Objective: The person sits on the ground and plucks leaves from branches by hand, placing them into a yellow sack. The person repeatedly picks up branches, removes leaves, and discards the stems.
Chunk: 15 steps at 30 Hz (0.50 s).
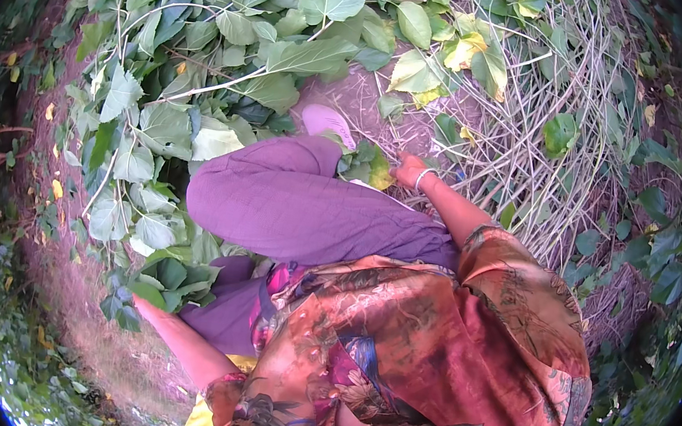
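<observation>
My right hand (410,170), with a white bangle at its wrist, is low beside my bent knee. Its fingertips are close to a yellow-green leaf (382,170); whether they grip it I cannot tell. At the lower left, my left forearm (185,337) reaches into a cluster of green leaves (172,282). Those leaves hide my left hand, so its grip does not show. In front of me lies a large heap of cut leafy branches (254,33). One pale bare stem (213,87) runs across it.
Thin stripped sticks (538,141) lie in a pile on the right. A pink sandal (326,123) shows beyond my purple-trousered leg (316,210). Yellowed leaves (440,60) lie on bare soil (361,92). Something yellow (200,424) is beside me at the lower left.
</observation>
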### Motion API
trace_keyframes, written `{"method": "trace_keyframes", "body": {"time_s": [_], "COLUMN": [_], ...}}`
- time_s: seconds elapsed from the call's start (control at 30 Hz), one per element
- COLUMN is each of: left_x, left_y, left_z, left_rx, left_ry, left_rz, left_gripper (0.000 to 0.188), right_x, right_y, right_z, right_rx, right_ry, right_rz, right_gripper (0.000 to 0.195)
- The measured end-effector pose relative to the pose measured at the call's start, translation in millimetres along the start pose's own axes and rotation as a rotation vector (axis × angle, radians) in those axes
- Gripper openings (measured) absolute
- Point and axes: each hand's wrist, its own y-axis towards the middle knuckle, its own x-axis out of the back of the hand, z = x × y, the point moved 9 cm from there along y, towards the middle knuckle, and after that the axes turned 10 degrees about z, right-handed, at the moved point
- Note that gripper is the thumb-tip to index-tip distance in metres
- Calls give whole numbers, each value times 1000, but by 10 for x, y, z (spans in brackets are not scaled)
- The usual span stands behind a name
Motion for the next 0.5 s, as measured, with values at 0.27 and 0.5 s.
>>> {"method": "trace_keyframes", "body": {"time_s": [0.27,0.5], "left_x": [-22,2], "left_y": [-33,-35], "left_z": [23,29], "left_rx": [7,7], "left_ry": [-23,-35], "left_rz": [7,7], "left_gripper": [32,31], "right_x": [-3,48], "right_y": [183,118], "right_z": [57,126], "right_rx": [75,114], "right_ry": [89,69], "right_rz": [19,-12], "right_gripper": [51,49]}}
